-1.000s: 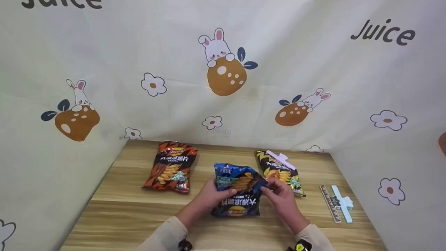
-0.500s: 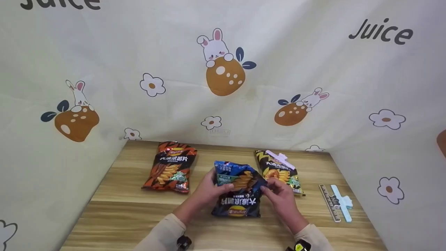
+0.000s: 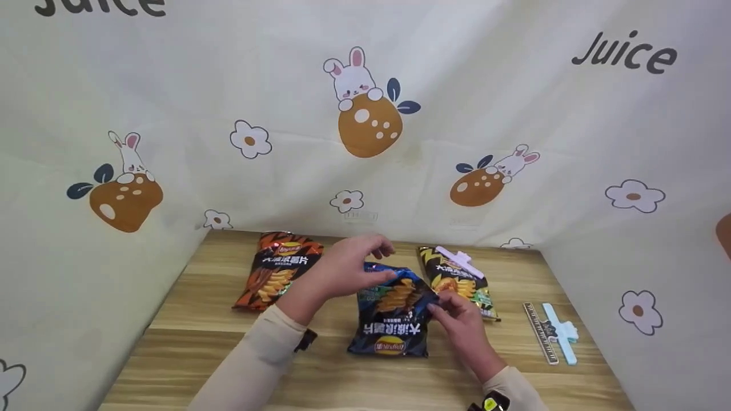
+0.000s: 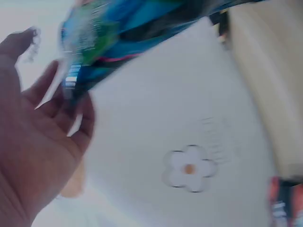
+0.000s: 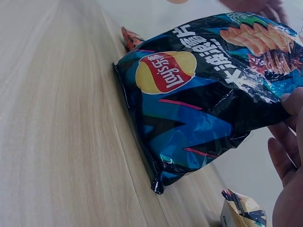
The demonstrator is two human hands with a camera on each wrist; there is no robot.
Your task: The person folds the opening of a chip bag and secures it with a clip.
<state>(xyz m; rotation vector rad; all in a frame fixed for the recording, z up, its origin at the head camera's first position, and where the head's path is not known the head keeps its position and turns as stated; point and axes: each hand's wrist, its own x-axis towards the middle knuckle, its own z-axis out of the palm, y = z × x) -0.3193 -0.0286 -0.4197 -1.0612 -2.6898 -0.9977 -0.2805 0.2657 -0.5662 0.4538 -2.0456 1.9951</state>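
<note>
One blue chip bag (image 3: 393, 322), pinched at its side edge by the right grip (image 3: 464, 328)
The blue chip bag stood mid-width on the surface (image 3: 188, 342), forward of its far edge. Judged by its puffed film, it was light, soft and slippery, with brittle contents; the flat seams and corners offered the safest hold. The right grip had thumb and fingers closed on the film; the left grip (image 3: 340, 271) was parted, fingers loosely curved beside the upper corner, contact uncertain. Count, bags: three, including one red bag (image 3: 274, 279) near the far left corner and one yellow-and-black bag (image 3: 457, 288) near the far right corner. Count, clips: three; one lilac clip (image 3: 460, 262) across the latter bag, one pale blue clip (image 3: 559, 334) and one dark patterned clip (image 3: 540, 334) near the right edge.
</note>
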